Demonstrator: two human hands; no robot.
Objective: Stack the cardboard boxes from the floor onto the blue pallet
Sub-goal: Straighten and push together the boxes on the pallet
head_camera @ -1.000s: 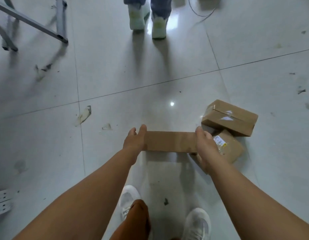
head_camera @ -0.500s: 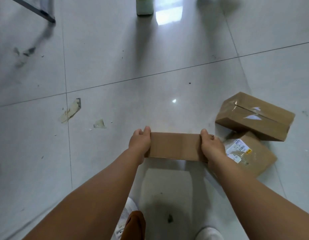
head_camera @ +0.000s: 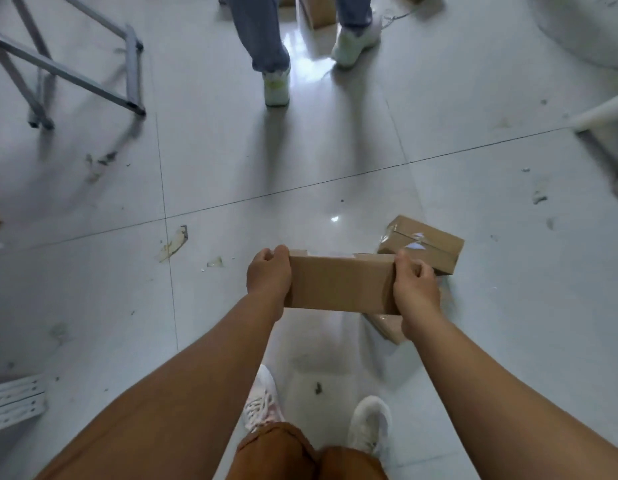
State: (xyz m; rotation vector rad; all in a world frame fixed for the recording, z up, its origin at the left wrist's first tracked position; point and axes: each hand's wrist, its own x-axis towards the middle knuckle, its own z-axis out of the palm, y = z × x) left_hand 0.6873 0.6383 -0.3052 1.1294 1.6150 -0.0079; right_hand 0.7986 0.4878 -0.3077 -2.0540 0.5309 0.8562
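I hold a flat brown cardboard box (head_camera: 338,285) off the floor in front of me. My left hand (head_camera: 269,273) grips its left end and my right hand (head_camera: 414,289) grips its right end, fingers curled over the top edge. Behind it on the floor lies a second taped cardboard box (head_camera: 423,242). A third box (head_camera: 387,327) sits under my right wrist, mostly hidden by the held box and my arm. The blue pallet is not in view.
A person in jeans and white shoes (head_camera: 276,83) stands ahead, with more boxes (head_camera: 319,12) behind their legs. A grey metal frame (head_camera: 75,67) stands at the upper left. White slotted rails (head_camera: 13,400) lie at the lower left. Tape scraps (head_camera: 174,240) litter the tiled floor.
The box has come up off the floor between my hands. The view has tilted up, so the standing person's legs and the metal frame show again.
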